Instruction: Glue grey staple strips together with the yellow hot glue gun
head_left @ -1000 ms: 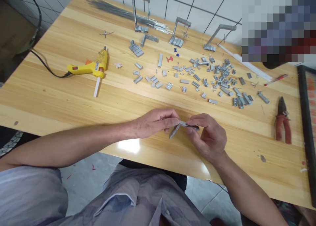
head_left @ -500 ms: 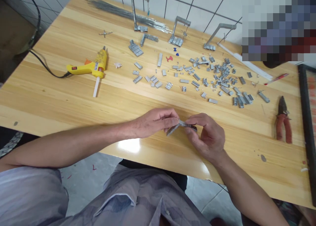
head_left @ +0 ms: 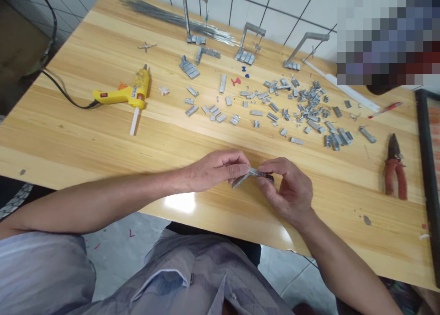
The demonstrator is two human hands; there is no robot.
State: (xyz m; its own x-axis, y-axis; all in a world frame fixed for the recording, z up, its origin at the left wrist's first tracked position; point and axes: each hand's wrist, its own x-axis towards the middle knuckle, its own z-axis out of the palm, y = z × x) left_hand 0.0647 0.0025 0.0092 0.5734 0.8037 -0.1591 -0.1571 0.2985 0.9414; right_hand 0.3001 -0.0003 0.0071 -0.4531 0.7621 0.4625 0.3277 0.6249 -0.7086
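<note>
Over the near edge of the wooden table [head_left: 85,136], my left hand [head_left: 215,170] and my right hand [head_left: 290,191] meet around a bent strip of metal staples [head_left: 252,175]. The left hand's fingers pinch the strip's left part, which angles down toward me. With thumb and fingers, the right hand pinches the strip's right end. Both hands are closed on it. Several loose staple strips [head_left: 302,111] lie scattered beyond the hands.
A yellow glue gun [head_left: 125,94] with a black cord lies at the left. Red-handled pliers [head_left: 394,173] lie at the right, a red pen [head_left: 384,110] behind them. Three small metal frames [head_left: 192,14] and a bundle of wire rods [head_left: 172,17] sit at the far edge.
The strip's hanging left part has swung up slightly, lying flatter between the hands. Both hands stay in nearly the same place.
</note>
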